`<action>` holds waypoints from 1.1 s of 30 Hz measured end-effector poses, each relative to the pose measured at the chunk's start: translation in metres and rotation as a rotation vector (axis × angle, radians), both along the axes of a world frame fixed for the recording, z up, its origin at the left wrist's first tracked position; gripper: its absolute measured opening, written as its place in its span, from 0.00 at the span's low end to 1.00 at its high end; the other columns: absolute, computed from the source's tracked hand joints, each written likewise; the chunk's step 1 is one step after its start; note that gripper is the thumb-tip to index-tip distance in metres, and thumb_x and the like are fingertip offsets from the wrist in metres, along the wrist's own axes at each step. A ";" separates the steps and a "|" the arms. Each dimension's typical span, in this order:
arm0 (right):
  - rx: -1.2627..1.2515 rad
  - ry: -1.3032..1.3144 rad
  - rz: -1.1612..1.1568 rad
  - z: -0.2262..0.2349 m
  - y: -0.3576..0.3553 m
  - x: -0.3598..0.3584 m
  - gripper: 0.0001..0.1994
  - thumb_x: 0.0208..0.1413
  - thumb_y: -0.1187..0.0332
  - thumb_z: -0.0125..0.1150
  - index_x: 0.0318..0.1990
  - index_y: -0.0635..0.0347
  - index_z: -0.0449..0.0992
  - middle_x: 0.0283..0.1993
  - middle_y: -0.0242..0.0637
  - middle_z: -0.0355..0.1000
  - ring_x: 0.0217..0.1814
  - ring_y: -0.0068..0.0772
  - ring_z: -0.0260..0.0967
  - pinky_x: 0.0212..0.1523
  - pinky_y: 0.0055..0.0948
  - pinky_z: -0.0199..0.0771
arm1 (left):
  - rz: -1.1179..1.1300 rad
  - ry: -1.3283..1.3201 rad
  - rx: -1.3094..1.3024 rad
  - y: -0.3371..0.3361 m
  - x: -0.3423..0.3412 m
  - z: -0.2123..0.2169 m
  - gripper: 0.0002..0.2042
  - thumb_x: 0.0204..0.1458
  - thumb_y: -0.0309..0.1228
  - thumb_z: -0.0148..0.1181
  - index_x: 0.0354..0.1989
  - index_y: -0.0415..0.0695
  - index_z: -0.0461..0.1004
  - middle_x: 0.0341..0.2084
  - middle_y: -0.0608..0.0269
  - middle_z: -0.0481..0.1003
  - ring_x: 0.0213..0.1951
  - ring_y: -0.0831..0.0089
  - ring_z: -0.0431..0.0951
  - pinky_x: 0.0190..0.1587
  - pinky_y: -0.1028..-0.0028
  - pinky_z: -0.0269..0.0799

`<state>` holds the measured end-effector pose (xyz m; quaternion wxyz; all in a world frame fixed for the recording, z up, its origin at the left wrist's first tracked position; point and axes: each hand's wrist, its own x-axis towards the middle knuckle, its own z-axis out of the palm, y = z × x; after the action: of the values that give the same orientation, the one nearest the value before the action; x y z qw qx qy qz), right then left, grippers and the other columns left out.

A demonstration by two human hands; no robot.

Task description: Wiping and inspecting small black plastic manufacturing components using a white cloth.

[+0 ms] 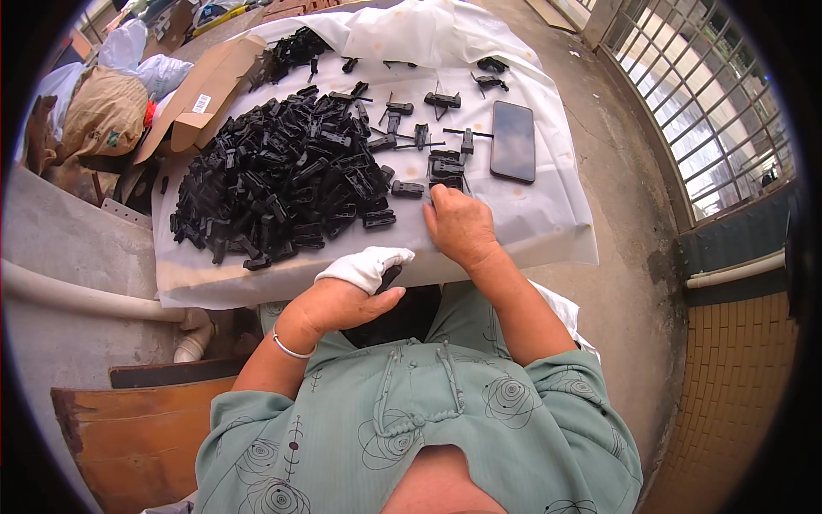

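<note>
My left hand, its fingers under a white cloth-like covering, is curled around a small black plastic part above the table's near edge. Farther forward, my right hand has its thumb and fingers pinched together at a short stack of black plastic parts. What lies between those fingertips is hidden. Just left of them is a single black part. A large heap of similar black parts spreads over the left half of the table, on a white plastic sheet.
A dark smartphone lies right of the stack. Several loose parts with thin arms, including one part, are scattered behind. An opened cardboard box stands at the heap's far left, near bags. A barred window is at right.
</note>
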<state>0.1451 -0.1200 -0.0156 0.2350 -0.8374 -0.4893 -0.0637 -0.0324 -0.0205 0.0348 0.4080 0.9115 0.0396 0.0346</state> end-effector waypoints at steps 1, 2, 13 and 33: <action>0.001 -0.002 0.002 0.000 -0.002 -0.001 0.10 0.49 0.63 0.57 0.30 0.59 0.67 0.26 0.39 0.70 0.27 0.44 0.70 0.26 0.37 0.70 | 0.030 -0.019 0.010 0.001 0.000 -0.001 0.17 0.48 0.30 0.55 0.47 0.40 0.68 0.40 0.51 0.72 0.43 0.56 0.72 0.47 0.70 0.67; 0.001 -0.003 0.005 0.000 -0.002 -0.003 0.10 0.49 0.63 0.57 0.30 0.59 0.67 0.26 0.39 0.70 0.27 0.43 0.70 0.27 0.37 0.71 | 0.059 -0.039 0.020 0.003 0.000 -0.001 0.17 0.48 0.30 0.56 0.47 0.40 0.68 0.40 0.51 0.72 0.43 0.57 0.72 0.48 0.70 0.67; 0.024 0.040 0.048 0.004 0.008 0.000 0.11 0.49 0.64 0.57 0.39 0.57 0.68 0.28 0.38 0.71 0.29 0.42 0.71 0.29 0.37 0.72 | -0.011 -0.081 0.014 0.010 0.004 -0.002 0.12 0.47 0.27 0.58 0.41 0.40 0.73 0.34 0.56 0.74 0.35 0.66 0.74 0.42 0.73 0.68; -0.004 -0.028 0.053 -0.003 0.010 0.001 0.11 0.50 0.62 0.57 0.32 0.58 0.66 0.25 0.39 0.71 0.27 0.41 0.72 0.27 0.35 0.72 | -0.137 -0.042 0.082 0.012 0.005 0.002 0.10 0.45 0.28 0.59 0.38 0.43 0.75 0.33 0.56 0.75 0.36 0.59 0.74 0.42 0.69 0.69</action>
<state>0.1464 -0.1097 -0.0188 0.2282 -0.8237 -0.5145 -0.0684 -0.0273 -0.0080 0.0372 0.3726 0.9270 -0.0327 0.0272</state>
